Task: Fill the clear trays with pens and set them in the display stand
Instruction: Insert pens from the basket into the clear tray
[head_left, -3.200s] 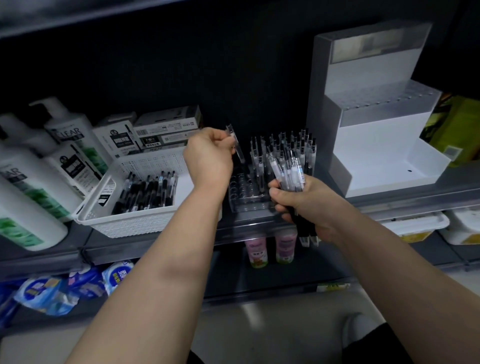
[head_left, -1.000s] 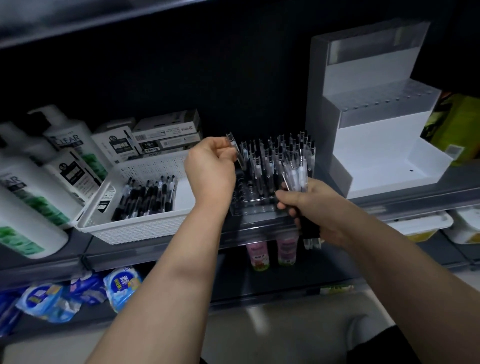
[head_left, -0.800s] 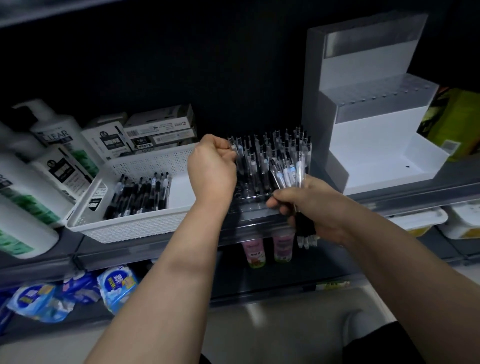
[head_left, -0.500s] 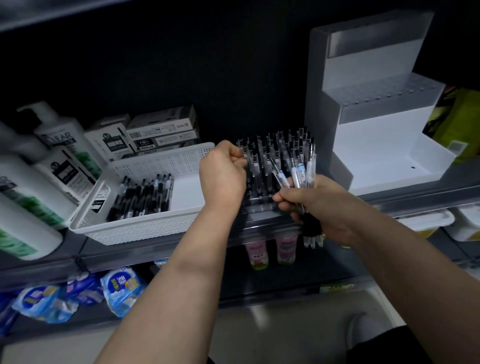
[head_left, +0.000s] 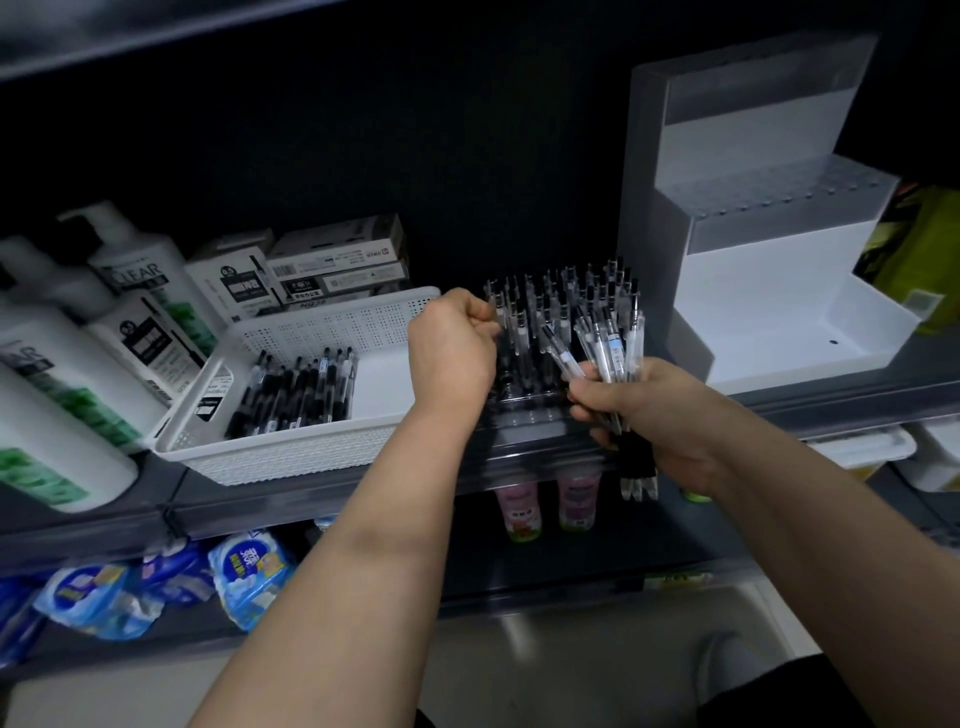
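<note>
A clear tray (head_left: 524, 402) sits on the dark shelf, with several pens (head_left: 566, 296) standing upright in its holes. My left hand (head_left: 451, 349) is at the tray's left side and pinches one pen (head_left: 500, 313) at the tray's left column. My right hand (head_left: 644, 410) grips a bundle of pens (head_left: 608, 348) just right of the tray's front, their black grips hanging below my fist. The white stepped display stand (head_left: 769, 291) stands to the right, its lower bay bare.
A white perforated basket (head_left: 291, 447) left of the tray holds several loose pens (head_left: 296, 392). Pen boxes (head_left: 332, 265) and shampoo bottles (head_left: 67, 364) stand further left. Small bottles (head_left: 545, 506) and blue packets (head_left: 171, 582) lie on the shelf below.
More upright pens stand in the tray than 3.2 s ago. My left hand has moved down to the tray's left column with a pen. My right hand keeps its bundle.
</note>
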